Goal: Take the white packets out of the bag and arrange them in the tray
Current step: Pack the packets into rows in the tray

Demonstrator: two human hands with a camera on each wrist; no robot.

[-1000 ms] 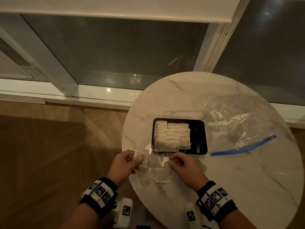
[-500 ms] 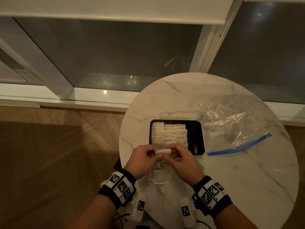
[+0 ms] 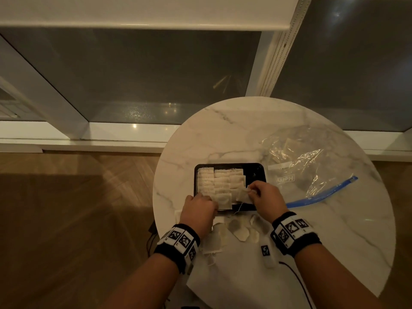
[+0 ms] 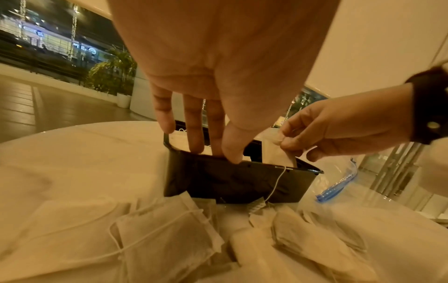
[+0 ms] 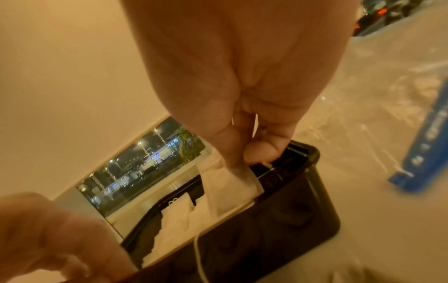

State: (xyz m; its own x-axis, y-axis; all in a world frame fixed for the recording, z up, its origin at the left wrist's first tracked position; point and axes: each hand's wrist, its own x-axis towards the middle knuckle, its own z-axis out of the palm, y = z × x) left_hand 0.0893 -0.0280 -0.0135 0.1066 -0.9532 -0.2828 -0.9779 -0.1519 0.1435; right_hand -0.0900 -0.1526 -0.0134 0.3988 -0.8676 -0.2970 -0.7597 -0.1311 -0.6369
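From the head view we see our right hand (image 3: 266,198) over the near right part of the black tray (image 3: 256,172), thumb and fingers pinching the top edge of one white packet (image 3: 243,195) that hangs slanted into the tray. Just to the left of that hand lie the packed packets (image 3: 219,184), overlapping in rows across the tray's left and middle. Our left hand (image 3: 197,211) sits at the tray's near left corner, fingers reaching in against the nearest packets. Below both hands, loose packets (image 3: 239,229) are scattered on the marble table (image 3: 223,134). To the right of the right hand lies the clear bag (image 3: 301,166) with its blue zip strip (image 3: 323,194), flat on the table.

In the left wrist view our left hand (image 4: 218,63) has its fingers (image 4: 194,126) straight, tips dipping behind the tray's near wall (image 4: 230,180); they grip nothing. Beside it to the right, the right hand (image 4: 339,126) pinches the packet, whose string (image 4: 276,181) trails over the tray wall toward the loose packets (image 4: 167,237) lying nearer the wrist.

In the right wrist view our right hand (image 5: 242,76) closes thumb and forefinger on the held packet (image 5: 230,189), its lower part inside the tray (image 5: 303,210), touching the packets already there. The left hand (image 5: 55,235) shows blurred at the lower left, and the bag (image 5: 375,95) lies to the right.
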